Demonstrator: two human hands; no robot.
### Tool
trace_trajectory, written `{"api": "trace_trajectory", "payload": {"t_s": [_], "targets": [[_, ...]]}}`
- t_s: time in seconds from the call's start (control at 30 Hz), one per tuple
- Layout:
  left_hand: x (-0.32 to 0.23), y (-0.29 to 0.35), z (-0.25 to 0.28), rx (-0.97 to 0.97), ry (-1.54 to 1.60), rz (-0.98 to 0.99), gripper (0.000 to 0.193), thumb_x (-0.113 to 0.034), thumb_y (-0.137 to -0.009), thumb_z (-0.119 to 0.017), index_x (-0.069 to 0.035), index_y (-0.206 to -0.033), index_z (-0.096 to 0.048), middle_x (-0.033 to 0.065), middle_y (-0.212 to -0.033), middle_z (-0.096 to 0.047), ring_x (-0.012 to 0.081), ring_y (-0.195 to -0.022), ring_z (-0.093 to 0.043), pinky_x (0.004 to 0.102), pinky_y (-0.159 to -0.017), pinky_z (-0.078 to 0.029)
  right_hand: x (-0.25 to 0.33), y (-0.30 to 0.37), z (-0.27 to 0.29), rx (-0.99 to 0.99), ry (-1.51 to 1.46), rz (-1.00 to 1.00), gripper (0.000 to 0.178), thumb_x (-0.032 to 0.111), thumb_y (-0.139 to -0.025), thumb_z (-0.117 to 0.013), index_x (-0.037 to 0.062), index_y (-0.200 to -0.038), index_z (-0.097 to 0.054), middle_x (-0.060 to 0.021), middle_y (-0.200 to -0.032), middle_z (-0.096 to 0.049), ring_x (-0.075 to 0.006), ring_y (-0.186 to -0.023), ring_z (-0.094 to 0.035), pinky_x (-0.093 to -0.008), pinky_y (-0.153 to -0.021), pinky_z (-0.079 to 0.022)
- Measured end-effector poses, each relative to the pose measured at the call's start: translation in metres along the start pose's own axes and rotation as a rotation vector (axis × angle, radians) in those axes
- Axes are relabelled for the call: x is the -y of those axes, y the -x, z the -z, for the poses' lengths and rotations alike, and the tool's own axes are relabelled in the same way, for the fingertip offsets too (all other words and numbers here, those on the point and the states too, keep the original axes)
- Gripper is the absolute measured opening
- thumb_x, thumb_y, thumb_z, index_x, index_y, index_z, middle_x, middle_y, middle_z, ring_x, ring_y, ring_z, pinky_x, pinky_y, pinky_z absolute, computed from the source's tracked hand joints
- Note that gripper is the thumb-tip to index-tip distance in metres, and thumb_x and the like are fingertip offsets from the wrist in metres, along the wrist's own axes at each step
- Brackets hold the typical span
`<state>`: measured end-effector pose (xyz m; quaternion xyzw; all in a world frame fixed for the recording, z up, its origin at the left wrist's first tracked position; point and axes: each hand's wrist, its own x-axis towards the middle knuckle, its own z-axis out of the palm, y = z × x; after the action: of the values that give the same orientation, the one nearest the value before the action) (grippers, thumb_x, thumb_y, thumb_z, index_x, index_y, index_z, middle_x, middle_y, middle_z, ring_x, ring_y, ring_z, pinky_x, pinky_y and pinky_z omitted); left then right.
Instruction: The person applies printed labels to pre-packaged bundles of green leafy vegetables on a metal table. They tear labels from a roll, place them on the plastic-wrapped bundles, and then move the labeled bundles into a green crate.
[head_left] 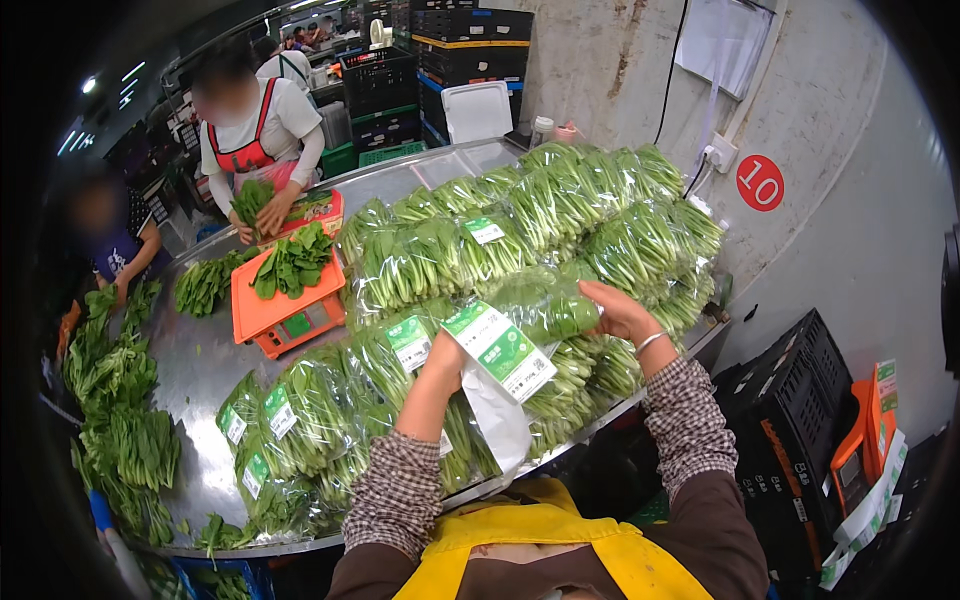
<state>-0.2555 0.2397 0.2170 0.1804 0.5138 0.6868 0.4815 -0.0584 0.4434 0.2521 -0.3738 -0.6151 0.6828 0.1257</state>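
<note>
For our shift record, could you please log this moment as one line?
left hand: at label strip | right hand: holding bag of greens | orange scale: bears loose greens | metal table: more filled bags

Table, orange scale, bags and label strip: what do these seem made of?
Table: grey metal, probably stainless steel, given its dull sheen. Orange scale: seemingly hard plastic, smooth and evenly coloured. Bags: clear thin plastic film, showing crinkles and bright glints. Label strip: perhaps smooth coated paper, as it hangs in a curve; possibly plastic.

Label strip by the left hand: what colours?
The label strip is green and white, best seen in the head view.
</note>
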Motion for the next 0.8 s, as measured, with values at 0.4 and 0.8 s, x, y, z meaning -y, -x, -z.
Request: {"api": "trace_trajectory", "payload": {"t_s": [0.4, 0.8], "targets": [[-0.073, 0.083, -0.009, 0.107, -0.374, -0.688, 0.030, -0.006, -0.086, -0.054, -0.001, -0.116, -0.055, 0.0012, -0.086, -0.061, 0.0072, -0.075, -0.058, 0.0196, -0.066, -0.047, 0.059, 0.090, -0.095, 0.384, -0.021, 0.637, 0.056, 0.007, -0.089, -0.056, 0.0073, -0.139, -0.030, -0.0129, -0.119, -0.055, -0.0202, -0.110, -0.054, -0.0330, -0.091, -0.047], [-0.067, 0.117, -0.027, -0.152, -1.261, -1.278, 0.062, -0.004, -0.060, -0.071, -0.001, -0.119, -0.053, 0.0160, -0.113, -0.054, 0.0352, -0.104, -0.053, 0.0446, -0.087, -0.043, 0.014, 0.156, -0.128, 0.184, -0.213, 0.513, 0.048, 0.003, -0.085, -0.060, 0.0016, -0.128, -0.040, -0.0061, -0.085, -0.065, -0.0066, -0.076, -0.060, -0.0204, -0.066, -0.047]]}}
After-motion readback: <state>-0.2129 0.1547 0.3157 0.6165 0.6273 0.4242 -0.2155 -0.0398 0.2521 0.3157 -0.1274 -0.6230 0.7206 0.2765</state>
